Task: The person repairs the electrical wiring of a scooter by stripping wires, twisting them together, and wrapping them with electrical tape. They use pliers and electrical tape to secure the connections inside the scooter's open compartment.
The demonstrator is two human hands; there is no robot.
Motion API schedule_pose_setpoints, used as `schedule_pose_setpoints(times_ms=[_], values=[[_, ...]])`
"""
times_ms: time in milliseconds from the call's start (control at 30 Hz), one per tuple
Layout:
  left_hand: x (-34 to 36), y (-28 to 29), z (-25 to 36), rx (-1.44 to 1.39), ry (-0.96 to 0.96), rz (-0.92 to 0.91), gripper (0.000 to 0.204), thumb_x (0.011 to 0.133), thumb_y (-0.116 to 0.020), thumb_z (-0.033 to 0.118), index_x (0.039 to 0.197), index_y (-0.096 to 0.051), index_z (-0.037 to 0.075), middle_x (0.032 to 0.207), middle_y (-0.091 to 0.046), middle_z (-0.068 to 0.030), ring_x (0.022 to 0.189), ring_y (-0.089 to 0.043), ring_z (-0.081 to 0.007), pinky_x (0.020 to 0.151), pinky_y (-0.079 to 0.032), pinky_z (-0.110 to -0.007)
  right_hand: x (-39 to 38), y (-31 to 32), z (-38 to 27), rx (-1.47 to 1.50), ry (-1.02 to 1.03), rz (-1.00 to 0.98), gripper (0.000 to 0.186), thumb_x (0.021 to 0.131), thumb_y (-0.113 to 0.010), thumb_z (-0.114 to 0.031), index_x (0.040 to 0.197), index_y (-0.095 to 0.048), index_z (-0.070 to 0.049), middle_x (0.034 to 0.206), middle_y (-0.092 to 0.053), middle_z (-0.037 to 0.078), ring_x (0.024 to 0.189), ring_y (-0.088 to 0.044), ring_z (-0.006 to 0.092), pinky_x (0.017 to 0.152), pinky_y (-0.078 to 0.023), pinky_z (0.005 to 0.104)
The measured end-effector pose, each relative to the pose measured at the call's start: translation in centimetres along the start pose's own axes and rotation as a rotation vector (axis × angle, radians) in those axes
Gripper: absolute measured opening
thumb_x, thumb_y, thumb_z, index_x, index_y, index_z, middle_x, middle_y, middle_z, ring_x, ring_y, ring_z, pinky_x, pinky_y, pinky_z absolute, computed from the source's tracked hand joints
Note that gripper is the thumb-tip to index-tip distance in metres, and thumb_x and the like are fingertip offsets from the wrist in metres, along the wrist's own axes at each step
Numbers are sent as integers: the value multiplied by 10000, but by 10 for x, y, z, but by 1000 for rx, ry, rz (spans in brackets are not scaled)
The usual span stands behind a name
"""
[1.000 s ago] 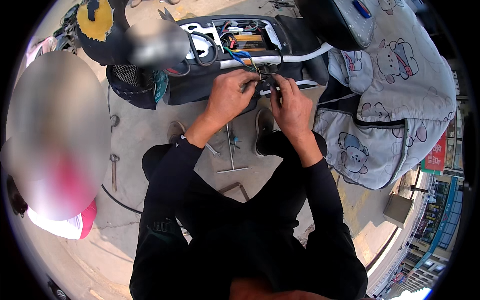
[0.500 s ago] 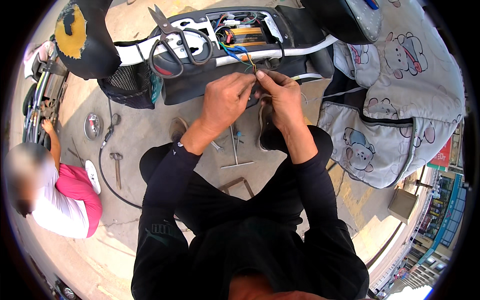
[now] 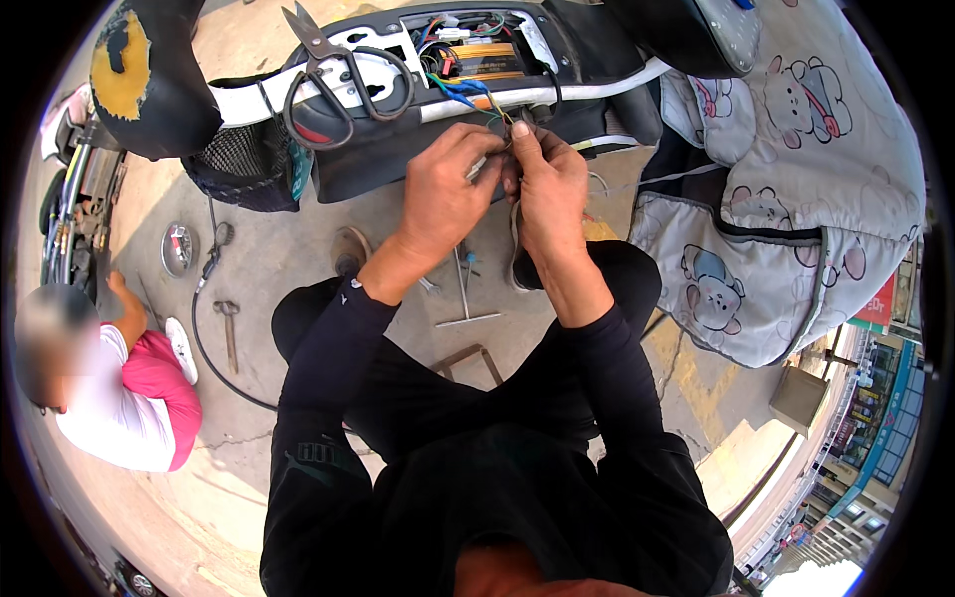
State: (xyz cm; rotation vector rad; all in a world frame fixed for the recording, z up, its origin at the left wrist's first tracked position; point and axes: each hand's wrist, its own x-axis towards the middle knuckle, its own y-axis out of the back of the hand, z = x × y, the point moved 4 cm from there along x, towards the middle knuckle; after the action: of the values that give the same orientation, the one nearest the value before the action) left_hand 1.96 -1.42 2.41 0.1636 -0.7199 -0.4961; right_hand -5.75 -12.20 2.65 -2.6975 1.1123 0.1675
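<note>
Thin coloured wires [image 3: 499,107] come out of an opened compartment [image 3: 533,45] in a scooter's footboard. My right hand [image 3: 553,189] is closed on their ends, thumb on top. Close beside it on the left, my left hand [image 3: 443,194] is closed in a pinch. A small pale thing [image 3: 477,167] shows between its fingers, too small to name. The fingertips of both hands nearly meet and partly hide the wire ends. A gold-coloured control box [image 3: 482,62] sits in the compartment. Large black-handled scissors [image 3: 343,75] lie on the footboard to the left.
On the ground lie a hammer [image 3: 229,333], a T-handled wrench [image 3: 465,298], a black hose [image 3: 224,363] and a metal bowl [image 3: 180,249] of small parts. A quilted cover [image 3: 786,219] hangs at the right. Another person [image 3: 129,398] crouches at the left.
My left hand's fingers have shifted slightly, and a pale thing now shows between them. My right hand stays at the wires. The other person's hand has moved lower.
</note>
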Motion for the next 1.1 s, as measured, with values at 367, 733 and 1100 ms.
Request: schedule_pose_setpoints(times_ms=[367, 733, 1100], values=[[0, 0, 8, -5, 8, 189, 258, 818, -824, 0, 1050, -713, 22, 1123, -616, -125, 920, -695, -234, 759, -572, -333, -23, 49, -8, -155, 26, 21, 327, 1047, -664, -244, 1219, -665, 35, 879, -657, 24, 641, -598, 71, 537, -430, 223], [-77, 14, 15, 21, 211, 105, 662, 856, -799, 47, 1428, -466, 58, 1389, -461, -149, 1070, -624, -226, 792, -586, -329, -10, 117, -220, -768, 1051, 392, 364, 976, -707, -121, 1309, -626, 2, 1085, -737, 142, 908, -713, 236, 713, -548, 354], [-183, 29, 119, 269, 252, -19, 513, 867, -747, 14, 1335, -538, 33, 1314, -546, -190, 978, -685, -293, 745, -614, -349, 170, 114, -301, -1347, 898, 127, 387, 909, -748, -291, 1223, -708, -69, 1087, -748, 214, 1033, -712, 403, 885, -563, 479]])
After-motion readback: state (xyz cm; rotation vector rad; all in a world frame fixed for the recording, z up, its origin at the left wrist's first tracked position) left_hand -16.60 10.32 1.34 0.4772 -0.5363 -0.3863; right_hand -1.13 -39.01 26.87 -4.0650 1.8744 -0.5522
